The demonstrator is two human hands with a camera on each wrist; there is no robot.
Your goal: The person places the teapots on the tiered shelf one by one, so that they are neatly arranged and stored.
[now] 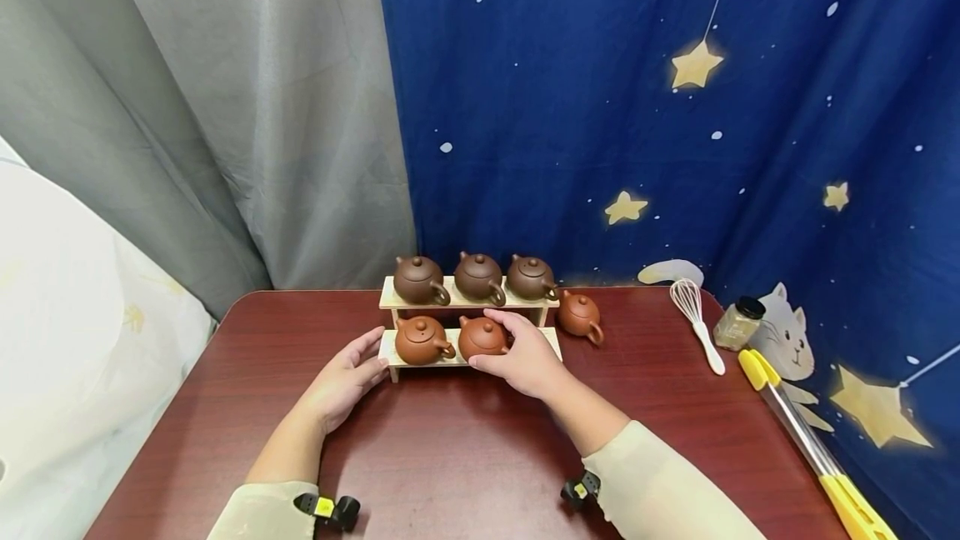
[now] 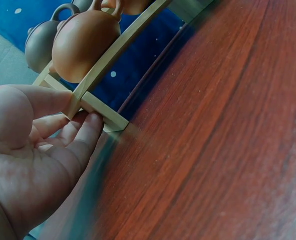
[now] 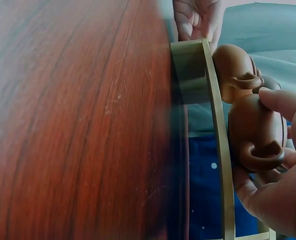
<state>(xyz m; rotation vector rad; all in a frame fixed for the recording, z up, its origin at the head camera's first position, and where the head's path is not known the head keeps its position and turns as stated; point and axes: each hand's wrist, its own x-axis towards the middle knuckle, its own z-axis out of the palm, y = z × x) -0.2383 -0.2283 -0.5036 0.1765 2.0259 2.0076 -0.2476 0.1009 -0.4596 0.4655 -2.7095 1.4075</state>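
A two-tier pale wooden stand point(image 1: 387, 297) is at the back of the table. My left hand point(image 1: 341, 382) pinches the left end of its lower shelf, thumb on the corner and fingers underneath in the left wrist view. On that shelf sit two reddish-brown teapots, a left one point(image 1: 418, 344) and a right one point(image 1: 480, 340). My right hand point(image 1: 528, 361) holds the right teapot point(image 3: 253, 130) around its body, thumb on one side and fingers on the other. Its handle points toward the lower right. The upper shelf bears dark brown teapots point(image 1: 477, 277) in a row.
Another reddish-brown teapot point(image 1: 578, 315) stands on the table just right of the stand. Farther right lie a white-handled whisk point(image 1: 697, 323), a black-lidded jar point(image 1: 738, 325) and yellow-tipped tongs point(image 1: 806, 432). Grey and blue curtains point(image 1: 525, 107) hang behind the table's back edge.
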